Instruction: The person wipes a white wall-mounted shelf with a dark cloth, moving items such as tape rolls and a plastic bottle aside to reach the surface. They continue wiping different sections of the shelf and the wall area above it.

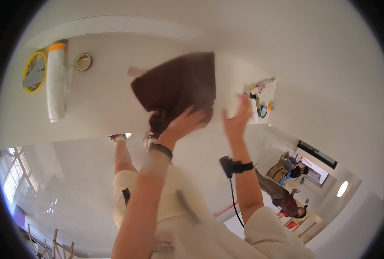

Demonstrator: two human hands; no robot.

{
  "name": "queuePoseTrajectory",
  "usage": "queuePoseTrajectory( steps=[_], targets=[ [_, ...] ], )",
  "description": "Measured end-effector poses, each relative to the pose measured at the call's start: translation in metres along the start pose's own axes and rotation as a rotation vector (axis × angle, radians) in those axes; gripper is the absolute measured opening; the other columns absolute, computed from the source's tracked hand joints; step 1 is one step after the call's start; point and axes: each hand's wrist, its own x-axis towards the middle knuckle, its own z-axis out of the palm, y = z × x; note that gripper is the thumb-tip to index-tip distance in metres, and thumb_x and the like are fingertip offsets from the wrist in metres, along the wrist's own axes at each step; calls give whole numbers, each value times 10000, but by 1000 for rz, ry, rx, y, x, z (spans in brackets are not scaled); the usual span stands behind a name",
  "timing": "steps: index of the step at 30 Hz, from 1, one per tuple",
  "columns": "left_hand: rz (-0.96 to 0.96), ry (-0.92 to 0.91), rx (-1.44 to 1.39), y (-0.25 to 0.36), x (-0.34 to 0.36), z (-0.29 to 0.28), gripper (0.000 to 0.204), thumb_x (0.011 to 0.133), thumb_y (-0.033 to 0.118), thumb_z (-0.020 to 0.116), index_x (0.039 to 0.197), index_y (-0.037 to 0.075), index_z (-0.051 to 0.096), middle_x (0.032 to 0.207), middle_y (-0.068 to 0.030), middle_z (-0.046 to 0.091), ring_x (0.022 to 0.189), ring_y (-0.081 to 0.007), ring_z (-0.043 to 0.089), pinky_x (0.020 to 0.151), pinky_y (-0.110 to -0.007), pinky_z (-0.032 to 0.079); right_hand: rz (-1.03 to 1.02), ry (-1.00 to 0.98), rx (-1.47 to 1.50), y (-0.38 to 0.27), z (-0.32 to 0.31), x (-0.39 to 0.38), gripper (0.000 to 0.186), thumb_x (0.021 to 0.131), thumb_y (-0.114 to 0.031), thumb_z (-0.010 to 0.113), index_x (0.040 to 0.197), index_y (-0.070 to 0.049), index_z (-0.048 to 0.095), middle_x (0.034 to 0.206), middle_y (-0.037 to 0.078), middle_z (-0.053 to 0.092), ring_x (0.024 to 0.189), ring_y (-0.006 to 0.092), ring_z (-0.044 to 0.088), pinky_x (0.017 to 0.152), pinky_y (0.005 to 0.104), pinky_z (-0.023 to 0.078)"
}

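Head view: left hand [185,125] lies over the near edge of a dark brown cloth [183,82], fingers extended and slightly parted. Motion blur and the hidden thumb leave it undetermined whether any fabric is pinched or only touched. Right hand [238,118] is raised to the right of the cloth, apart from it, thumb and fingers well spread, nothing visible in its hold.

Condition of cloth: laid on a pale work surface [101,99], its far part broad and fairly smooth, its near left corner bunched and hanging toward the surface's near edge. A pale strip [136,72] shows at its left side; whether it runs underneath cannot be established.

Handling, in this inspector's judgement: the bunched corner is the weak point. It is best drawn out gently while the other palm anchors the smooth part, since one-handed pulling would probably drag the whole piece. Flat fingers should crease it less than a tight pinch.

Surroundings: to the left stand out a small round tin-like item [83,62], a clear plastic roll [55,90] with an orange band, and a yellow-rimmed round container [35,71] with grey strips across it. To the right, a blue tape roll [262,111] sits among small items.
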Motion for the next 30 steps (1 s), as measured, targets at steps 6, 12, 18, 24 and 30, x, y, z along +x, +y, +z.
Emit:
queuePoseTrajectory(
  steps=[6,12,18,24,30],
  targets=[
    [-48,-197,-193,-7,6,-40,441,772,193,639,1201,168,540,1333,-73,500,1303,-194,394,1100,-487,280,351,-75,209,189,20,-11,735,697,-312,809,1286,-72,441,1222,118,542,1152,283,516,966,365,400],
    [-368,-248,-334,12,57,-80,318,692,103,706,997,77,619,1054,-83,642,1061,-253,583,1046,-488,349,679,119,1027,258,30,-24,393,859,-250,680,1160,-18,578,1190,96,568,1105,183,529,950,294,399],
    [-377,-123,-336,54,151,-62,367,746,67,672,1105,93,597,1063,-86,627,1019,-304,576,907,-391,447,272,133,585,245,47,-26,218,741,-215,756,910,-81,721,1224,132,560,1091,318,517,936,399,415],
    [-288,-229,-331,51,228,-26,620,735,134,683,1313,132,459,1296,-130,510,1172,-314,496,960,-421,406,100,156,499,230,41,-16,139,716,-147,771,839,-118,712,1290,78,528,1228,307,465,991,539,319],
    [-239,-327,-219,36,266,-6,811,689,133,752,1398,154,358,1446,-147,350,1257,-359,419,1001,-450,395,86,147,464,232,29,-3,129,728,-134,740,850,-118,702,1323,67,511,1236,298,460,1012,593,254]
  ],
)
